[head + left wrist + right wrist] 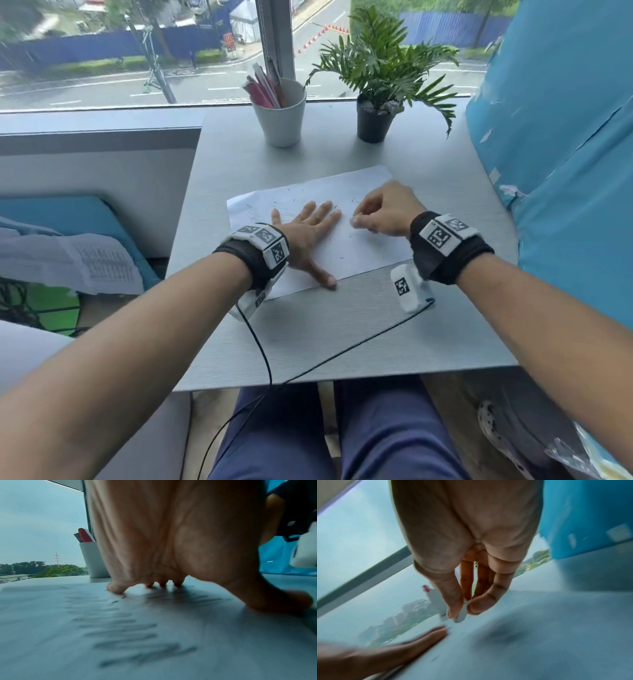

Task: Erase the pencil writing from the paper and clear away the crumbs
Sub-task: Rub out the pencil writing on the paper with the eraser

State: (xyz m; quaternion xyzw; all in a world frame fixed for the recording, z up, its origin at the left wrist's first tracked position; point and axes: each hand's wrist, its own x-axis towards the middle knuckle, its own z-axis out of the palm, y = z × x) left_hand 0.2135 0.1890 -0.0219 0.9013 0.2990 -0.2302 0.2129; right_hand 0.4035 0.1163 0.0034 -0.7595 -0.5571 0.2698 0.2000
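Observation:
A white sheet of paper (359, 246) lies on the grey table (342, 325), dotted with dark eraser crumbs (342, 257). Faint pencil lines (255, 212) remain at its left end, blurred pencil writing (123, 628) in the left wrist view. My left hand (308, 222) lies flat on the sheet with fingers spread, and its fingertips (116, 589) press the paper (51, 642). My right hand (380, 209) hovers low over the sheet's right half and pinches a small white eraser (461, 613) between thumb and fingers. In the head view the eraser is hidden.
A white cup of pens (281, 113) and a potted plant (375, 116) stand at the table's far edge by the window. A blue cushion (565, 154) rises on the right. Wrist-camera cables (342, 353) trail over the near table edge. Papers (85, 263) lie on the left.

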